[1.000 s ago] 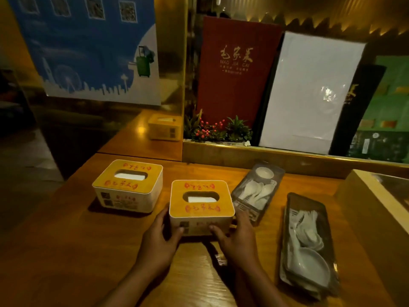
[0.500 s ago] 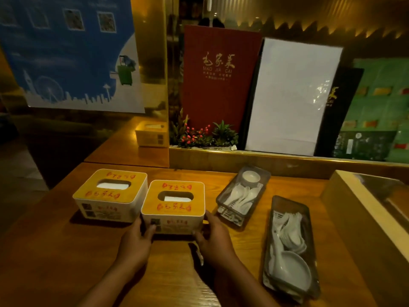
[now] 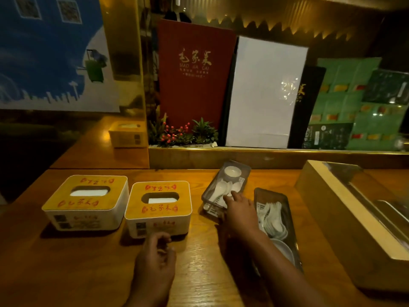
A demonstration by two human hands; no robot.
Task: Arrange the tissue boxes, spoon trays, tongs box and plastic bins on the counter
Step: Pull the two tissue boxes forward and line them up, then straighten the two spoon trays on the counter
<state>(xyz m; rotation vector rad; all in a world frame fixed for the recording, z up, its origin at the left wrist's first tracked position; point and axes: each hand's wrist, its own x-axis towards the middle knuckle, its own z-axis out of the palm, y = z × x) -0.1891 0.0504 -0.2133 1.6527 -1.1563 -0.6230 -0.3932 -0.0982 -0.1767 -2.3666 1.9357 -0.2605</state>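
Observation:
Two white tissue boxes with orange lids stand side by side on the wooden counter (image 3: 199, 262): the left tissue box (image 3: 86, 201) and the right tissue box (image 3: 158, 208). A clear spoon tray (image 3: 225, 187) with white spoons lies angled to their right. A darker spoon tray (image 3: 276, 220) lies beside it. My left hand (image 3: 156, 260) hovers just in front of the right tissue box, fingers loosely curled, holding nothing. My right hand (image 3: 239, 211) rests its fingertips on the near end of the clear spoon tray.
A long wooden box (image 3: 345, 222) with a clear lid fills the counter's right side. Behind a raised ledge (image 3: 265, 156) stand a red menu (image 3: 194, 72), a white board (image 3: 263, 94) and a small plant (image 3: 183, 134). Another tissue box (image 3: 127, 135) sits on the far left counter.
Both hands have let go of the right tissue box, which now sits close beside the left one. My right hand has moved right onto the clear spoon tray; my left hand has drawn back.

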